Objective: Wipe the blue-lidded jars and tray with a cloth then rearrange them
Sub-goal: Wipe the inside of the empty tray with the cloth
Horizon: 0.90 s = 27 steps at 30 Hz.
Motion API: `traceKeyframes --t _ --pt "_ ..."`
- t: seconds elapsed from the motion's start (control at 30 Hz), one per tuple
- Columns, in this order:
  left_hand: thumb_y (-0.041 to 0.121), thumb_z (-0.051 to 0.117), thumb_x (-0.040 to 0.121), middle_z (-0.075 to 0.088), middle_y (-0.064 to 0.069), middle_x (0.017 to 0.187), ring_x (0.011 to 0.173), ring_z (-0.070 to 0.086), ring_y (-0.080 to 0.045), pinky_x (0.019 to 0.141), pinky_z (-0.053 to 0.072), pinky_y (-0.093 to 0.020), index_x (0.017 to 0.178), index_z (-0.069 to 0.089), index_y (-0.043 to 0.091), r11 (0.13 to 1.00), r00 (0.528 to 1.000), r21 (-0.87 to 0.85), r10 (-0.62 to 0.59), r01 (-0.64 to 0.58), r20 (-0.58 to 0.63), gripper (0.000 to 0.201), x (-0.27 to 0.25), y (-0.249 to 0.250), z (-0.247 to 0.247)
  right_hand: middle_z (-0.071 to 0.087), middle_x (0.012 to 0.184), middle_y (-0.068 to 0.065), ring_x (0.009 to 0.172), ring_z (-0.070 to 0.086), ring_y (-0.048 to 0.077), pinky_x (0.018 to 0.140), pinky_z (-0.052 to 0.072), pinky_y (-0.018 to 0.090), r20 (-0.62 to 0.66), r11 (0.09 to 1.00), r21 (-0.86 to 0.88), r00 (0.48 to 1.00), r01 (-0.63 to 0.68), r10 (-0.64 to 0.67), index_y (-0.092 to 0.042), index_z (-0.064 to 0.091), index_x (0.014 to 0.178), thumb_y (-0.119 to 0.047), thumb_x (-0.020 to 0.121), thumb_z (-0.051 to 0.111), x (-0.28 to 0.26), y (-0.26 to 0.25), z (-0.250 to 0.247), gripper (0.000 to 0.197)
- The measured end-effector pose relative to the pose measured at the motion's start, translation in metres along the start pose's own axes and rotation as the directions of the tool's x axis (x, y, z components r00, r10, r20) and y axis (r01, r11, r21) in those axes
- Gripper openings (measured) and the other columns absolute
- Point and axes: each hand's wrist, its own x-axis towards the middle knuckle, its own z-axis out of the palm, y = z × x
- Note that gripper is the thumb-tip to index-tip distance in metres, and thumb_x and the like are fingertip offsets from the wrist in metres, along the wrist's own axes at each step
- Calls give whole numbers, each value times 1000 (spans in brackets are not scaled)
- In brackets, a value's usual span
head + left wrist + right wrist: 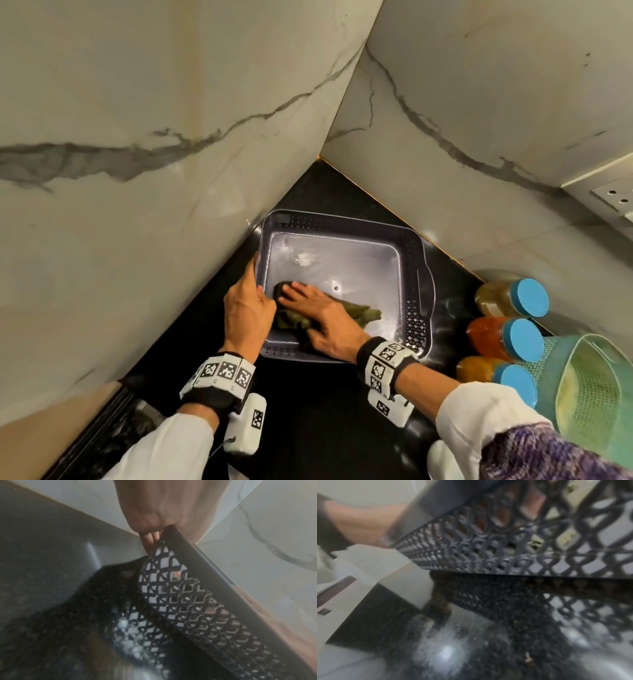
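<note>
- Tray [342, 222]: a dark plastic tray with lattice walls and a smooth floor, sitting on the black counter [325, 421] in the corner between two marble walls [137, 102]. It looks light and fairly stiff, so it would likely slide on the glossy counter unless steadied.
- Left hand [246, 308]: grips the tray's near-left rim, thumb inside and fingers [149, 539] curled down the outer lattice, as the left wrist view shows. The rim is the natural place to take hold; the slotted handle on the right wall is another.
- Right hand [318, 315]: fingers laid out straight, pressing a cloth [363, 313] flat against the tray floor near its left wall; nothing is clenched.
- Cloth: olive-green, soft and crumpled, bunched under the palm with a tail trailing to the right. It will probably fold and drag rather than hold any shape.
- Jars [507, 337]: three with blue lids stand in a row on the counter just right of the tray, apart from it. They hold yellow to orange contents. Whether they are glass or plastic cannot be told; they are best treated as heavy and breakable, and gripped round the body.
- Green basket [589, 387]: stands beside the jars, at the right edge.
- Writing: a pale label on the farthest jar is too small to read; the wristbands carry only square black-and-white markers.
</note>
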Motion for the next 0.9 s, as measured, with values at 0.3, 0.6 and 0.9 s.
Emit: traceKeyframes --t 0.3,0.6,0.9 --pt "-17 60 79 73 -33 109 98 67 -54 85 55 -54 154 52 16 1000 999 11 -19 19 44 82 2 3 -6 73 128 -1 122 68 19 112 43 20 -555 847 384 641 -368 530 -21 68 139 -1 67 44 -17 -6 -56 78" --pt "-22 64 70 77 -27 104 88 72 -49 78 61 -47 152 55 10 993 993 21 113 -114 38 89 16 1 -8 67 138 20 127 62 44 114 47 50 -642 627 573 186 -527 743 -15 63 142 -18 78 47 37 26 -71 67" --pt "-21 61 69 75 -28 111 90 72 -51 75 62 -50 154 54 11 988 988 40 149 -151 46 91 9 -1 -3 60 150 15 136 58 36 121 41 47 -472 819 362 671 -445 572 -19 60 146 -4 78 52 69 -8 -40 70"
